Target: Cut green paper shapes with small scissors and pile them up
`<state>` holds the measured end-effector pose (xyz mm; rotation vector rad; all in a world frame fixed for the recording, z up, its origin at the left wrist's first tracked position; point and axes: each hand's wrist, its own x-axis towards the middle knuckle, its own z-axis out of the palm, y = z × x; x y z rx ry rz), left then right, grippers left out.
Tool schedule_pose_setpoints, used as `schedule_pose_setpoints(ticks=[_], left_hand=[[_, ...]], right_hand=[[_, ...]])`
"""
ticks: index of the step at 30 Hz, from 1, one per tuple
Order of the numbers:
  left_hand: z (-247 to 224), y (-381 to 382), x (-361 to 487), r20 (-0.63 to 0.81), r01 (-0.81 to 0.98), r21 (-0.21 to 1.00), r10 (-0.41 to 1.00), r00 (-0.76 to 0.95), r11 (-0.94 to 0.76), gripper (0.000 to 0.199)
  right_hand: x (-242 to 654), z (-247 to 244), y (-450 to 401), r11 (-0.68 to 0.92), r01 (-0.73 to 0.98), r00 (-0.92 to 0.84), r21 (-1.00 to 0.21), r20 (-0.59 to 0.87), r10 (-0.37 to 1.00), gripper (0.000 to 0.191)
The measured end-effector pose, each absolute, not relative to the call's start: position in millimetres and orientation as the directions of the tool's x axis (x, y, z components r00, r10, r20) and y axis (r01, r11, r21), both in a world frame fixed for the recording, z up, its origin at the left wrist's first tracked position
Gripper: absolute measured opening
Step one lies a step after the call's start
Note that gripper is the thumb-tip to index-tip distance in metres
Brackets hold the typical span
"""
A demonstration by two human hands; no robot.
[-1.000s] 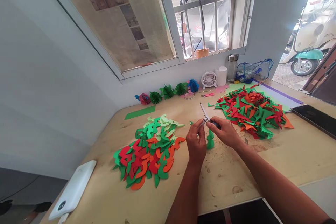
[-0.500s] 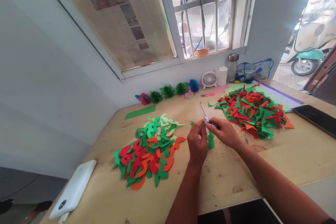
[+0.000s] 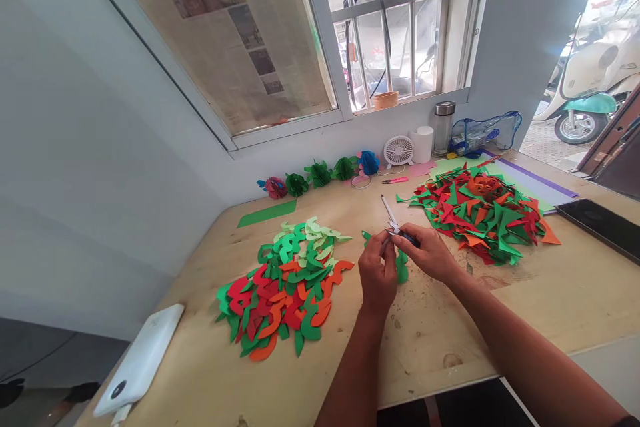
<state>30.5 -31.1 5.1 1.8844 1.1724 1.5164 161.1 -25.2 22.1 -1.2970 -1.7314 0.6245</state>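
Observation:
My left hand [image 3: 376,270] and my right hand [image 3: 427,252] meet over the middle of the wooden table [image 3: 440,320], fingers closed in a pinch. Between the right fingers is a small dark-handled tool [image 3: 411,239] with a pale metallic end; its exact kind is too small to tell. Whatever the left fingers pinch is mostly hidden. A slim white pen-like stick [image 3: 387,207] points away just beyond the fingertips; I cannot tell if it is held. Green paper cut-outs [image 3: 403,268] lie on the table under and beside the hands.
Curved paper cut-outs [image 3: 285,287] are heaped left, angular paper scraps [image 3: 485,210] right. Along the wall stand folded paper flowers [image 3: 320,173], a small fan [image 3: 399,151] and a glass bottle [image 3: 443,130]. A black phone [image 3: 603,223] and a white power bank [image 3: 140,360] lie near the edges.
My left hand has shifted very slightly, and the fingers of both hands stay together. The paper heaps have not moved.

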Motion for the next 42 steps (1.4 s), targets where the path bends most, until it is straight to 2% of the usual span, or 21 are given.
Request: schedule_pose_setpoints(ticks=[15,37,42], left_hand=[[5.2,-31.6,30.3,0.545,0.341,0.778,0.837,0.050,-0.527,0.026],[1.1,-30.2,30.5,0.554,0.348,0.774,0.832,0.035,-0.529,0.026],[2.1,-27.8,27.3,0.559,0.370,0.775,0.829,-0.023,-0.512,0.027]], right_hand=[[160.7,22.9,-26.3,0.367,0.514,-0.103,-0.775,0.369,0.924,0.035],[161.5,21.0,-25.7,0.351,0.650,-0.027,-0.674,0.441,0.897,0.036],[163.8,23.9,-25.9,0.323,0.662,0.027,-0.676,0.452,0.892,0.035]])
